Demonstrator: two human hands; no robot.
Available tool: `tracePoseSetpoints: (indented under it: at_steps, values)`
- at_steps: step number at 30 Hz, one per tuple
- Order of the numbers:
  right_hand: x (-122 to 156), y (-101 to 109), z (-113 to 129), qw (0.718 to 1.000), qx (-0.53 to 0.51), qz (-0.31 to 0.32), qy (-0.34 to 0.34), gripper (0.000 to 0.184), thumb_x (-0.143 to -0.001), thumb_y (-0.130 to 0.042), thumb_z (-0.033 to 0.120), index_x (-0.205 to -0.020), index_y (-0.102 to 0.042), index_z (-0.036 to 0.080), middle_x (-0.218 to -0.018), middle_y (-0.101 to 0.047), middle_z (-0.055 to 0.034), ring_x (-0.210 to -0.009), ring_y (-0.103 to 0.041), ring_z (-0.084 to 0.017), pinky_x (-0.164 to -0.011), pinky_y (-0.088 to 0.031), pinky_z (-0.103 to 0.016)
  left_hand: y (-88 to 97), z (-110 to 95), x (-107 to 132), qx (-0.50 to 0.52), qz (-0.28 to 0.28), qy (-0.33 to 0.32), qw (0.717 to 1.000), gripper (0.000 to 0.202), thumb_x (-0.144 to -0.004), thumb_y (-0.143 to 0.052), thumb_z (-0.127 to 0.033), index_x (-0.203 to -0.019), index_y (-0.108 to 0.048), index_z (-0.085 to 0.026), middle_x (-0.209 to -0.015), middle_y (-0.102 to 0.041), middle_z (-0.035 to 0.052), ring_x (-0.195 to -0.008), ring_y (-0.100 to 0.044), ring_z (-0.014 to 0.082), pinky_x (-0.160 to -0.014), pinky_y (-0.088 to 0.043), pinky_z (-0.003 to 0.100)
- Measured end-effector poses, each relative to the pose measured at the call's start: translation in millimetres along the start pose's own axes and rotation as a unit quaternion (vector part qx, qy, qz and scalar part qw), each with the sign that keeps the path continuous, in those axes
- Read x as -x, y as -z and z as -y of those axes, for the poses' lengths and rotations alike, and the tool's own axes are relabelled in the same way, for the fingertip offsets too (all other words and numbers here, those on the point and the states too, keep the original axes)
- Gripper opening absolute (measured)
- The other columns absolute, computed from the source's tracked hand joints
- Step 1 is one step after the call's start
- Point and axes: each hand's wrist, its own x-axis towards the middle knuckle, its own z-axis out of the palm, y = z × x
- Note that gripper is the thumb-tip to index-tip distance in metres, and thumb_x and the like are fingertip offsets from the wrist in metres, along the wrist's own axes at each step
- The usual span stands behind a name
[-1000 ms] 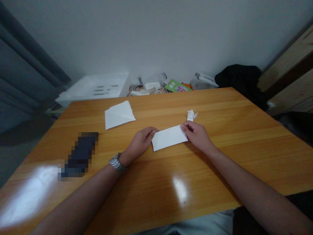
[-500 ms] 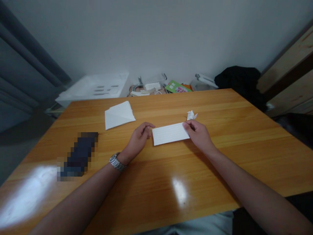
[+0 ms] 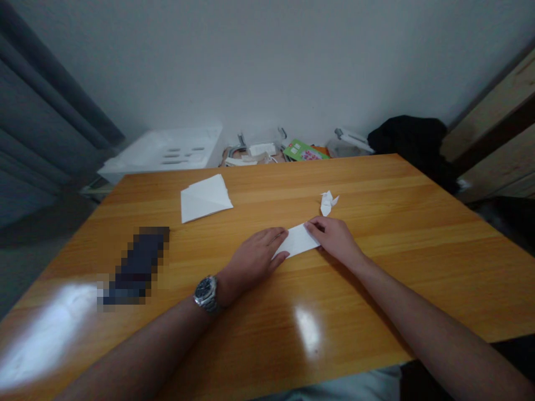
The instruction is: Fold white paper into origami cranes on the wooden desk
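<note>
A narrow strip of folded white paper (image 3: 297, 240) lies between my two hands, slightly tilted, with its right end farther from me. My left hand (image 3: 257, 256), with a metal watch on its wrist, is laid over the strip's left end. Its fingers are at the far edge and its thumb at the near edge, closed on the paper; that end is hidden beneath. At the right end, my right hand (image 3: 332, 236) pinches the paper between thumb and fingers. Just beyond my right hand sits a small folded white paper figure (image 3: 327, 203).
White paper sheets (image 3: 205, 198) lie at the back left of the wooden table (image 3: 267, 334). Nearer on the left is a dark pixelated object (image 3: 140, 264). Past the far edge are a white tray-like box (image 3: 167, 147), a green booklet (image 3: 304, 150) and dark cloth (image 3: 409, 139).
My left hand has moved right and onto the strip's left end, which was uncovered before. The strip and my right hand have shifted slightly nearer, showing more of the paper figure.
</note>
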Motion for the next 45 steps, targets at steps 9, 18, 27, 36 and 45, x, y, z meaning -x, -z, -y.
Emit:
tracePoseSetpoints:
  at_steps: [9, 18, 27, 36, 45]
  values:
    - [4.7, 6.5, 14.4, 0.974, 0.134, -0.032, 0.180, 0.036, -0.101, -0.049, 0.037, -0.127, -0.067, 0.019, -0.118, -0.067, -0.0149, -0.110, -0.062, -0.029, -0.097, -0.050, -0.045, -0.7, 1.4, 0.0, -0.048, -0.011, -0.016, 0.999, 0.052, -0.104, -0.040, -0.043, -0.144, -0.049, -0.011, -0.140, -0.056, 0.0175, -0.130, -0.051, 0.0295, -0.113, -0.041, 0.046]
    - [15.3, -14.8, 15.5, 0.950, 0.192, 0.116, 0.219, 0.053, -0.105, -0.037, 0.039, -0.152, -0.045, 0.015, -0.157, -0.044, -0.0144, -0.147, -0.039, -0.028, -0.122, -0.031, -0.050, 2.7, -5.1, 0.6, -0.080, -0.012, -0.016, 0.997, 0.051, -0.104, -0.042, -0.043, -0.143, -0.050, -0.010, -0.137, -0.059, 0.0164, -0.126, -0.053, 0.0299, -0.113, -0.038, 0.045]
    - [16.0, -19.6, 20.4, 0.948, 0.242, 0.108, 0.178, 0.062, -0.104, -0.037, 0.046, -0.155, -0.038, 0.009, -0.160, -0.037, -0.0164, -0.150, -0.033, -0.028, -0.124, -0.027, -0.048, -5.5, -4.8, 3.6, -0.064, -0.001, 0.016, 0.998, 0.056, -0.104, -0.041, -0.045, -0.147, -0.045, -0.009, -0.150, -0.050, 0.0170, -0.139, -0.047, 0.0278, -0.119, -0.035, 0.042]
    - [20.1, -27.9, 23.8, 0.949, 0.243, 0.116, 0.166, 0.062, -0.105, -0.034, 0.048, -0.155, -0.037, 0.011, -0.161, -0.035, -0.0133, -0.151, -0.030, -0.025, -0.125, -0.025, -0.046, -8.3, -5.1, 6.2, -0.063, -0.013, 0.025, 0.998, 0.056, -0.102, -0.045, -0.042, -0.148, -0.042, -0.010, -0.151, -0.050, 0.0158, -0.139, -0.048, 0.0267, -0.119, -0.037, 0.041]
    - [21.6, -32.2, 22.3, 0.951, 0.249, 0.109, 0.145, 0.061, -0.106, -0.030, 0.049, -0.157, -0.036, 0.015, -0.164, -0.029, -0.0100, -0.153, -0.026, -0.025, -0.126, -0.022, -0.047, -7.9, -4.7, 7.5, -0.054, -0.019, 0.025, 0.998, 0.057, -0.103, -0.046, -0.040, -0.151, -0.039, -0.011, -0.153, -0.047, 0.0148, -0.140, -0.047, 0.0259, -0.120, -0.037, 0.042]
